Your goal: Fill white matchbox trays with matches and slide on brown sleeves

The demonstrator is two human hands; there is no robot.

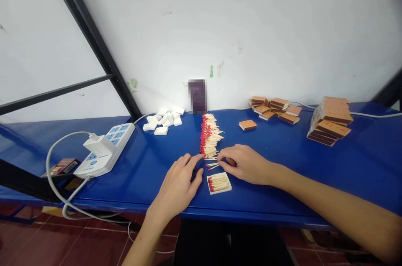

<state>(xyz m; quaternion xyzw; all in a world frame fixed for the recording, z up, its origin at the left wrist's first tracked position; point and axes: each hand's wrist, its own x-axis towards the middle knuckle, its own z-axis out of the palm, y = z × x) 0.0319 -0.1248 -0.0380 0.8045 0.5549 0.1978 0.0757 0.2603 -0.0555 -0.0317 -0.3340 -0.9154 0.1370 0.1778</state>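
Observation:
A long row of red-tipped matches (pixel 210 136) lies on the blue table (pixel 282 161). My left hand (pixel 179 184) rests flat with fingers spread, its fingertips touching the near end of the row. My right hand (pixel 245 163) is curled, its fingertips pinching at a few loose matches (pixel 212 166) at the row's near end. Just in front of both hands sits a small white tray (pixel 219 183) partly filled with matches.
Several empty white trays (pixel 163 121) lie at the back left beside a white power strip (pixel 105 149) with a plug and cable. Orange matchbox sleeves lie scattered (pixel 273 109) and stacked (pixel 329 126) at the back right. A dark blurred object (pixel 197 96) leans on the wall.

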